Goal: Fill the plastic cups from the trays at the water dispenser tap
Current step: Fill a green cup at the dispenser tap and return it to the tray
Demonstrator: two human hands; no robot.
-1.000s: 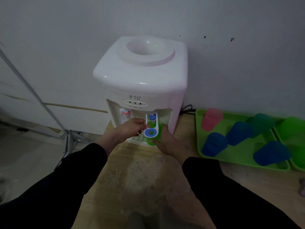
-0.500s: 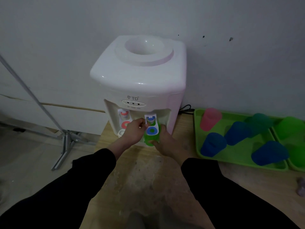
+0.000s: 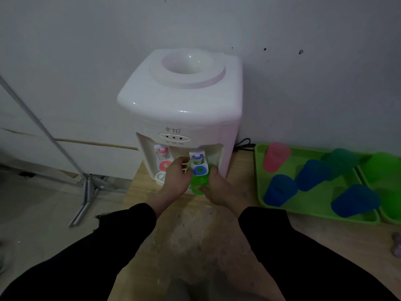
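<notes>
A white water dispenser (image 3: pixel 184 105) stands on a wooden surface against the wall. It has a red tap (image 3: pixel 163 161) on the left and a blue tap (image 3: pixel 199 168) on the right. My right hand (image 3: pixel 219 190) holds a green plastic cup (image 3: pixel 198 185) upright under the blue tap. My left hand (image 3: pixel 176 179) has its fingers on the blue tap's white lever. The cup's inside is hidden by the tap.
A green tray (image 3: pixel 312 205) to the right holds upside-down cups: a pink cup (image 3: pixel 275 156), several blue cups (image 3: pixel 280 190) and a dark green cup (image 3: pixel 340 161). A second green tray (image 3: pixel 390 213) adjoins it. A metal stand (image 3: pixel 86 187) is at left, a black cable (image 3: pixel 244 144) behind the dispenser.
My head has shifted, so the red tap shows fully at left. Both hands stay at the blue tap with the green cup under it.
</notes>
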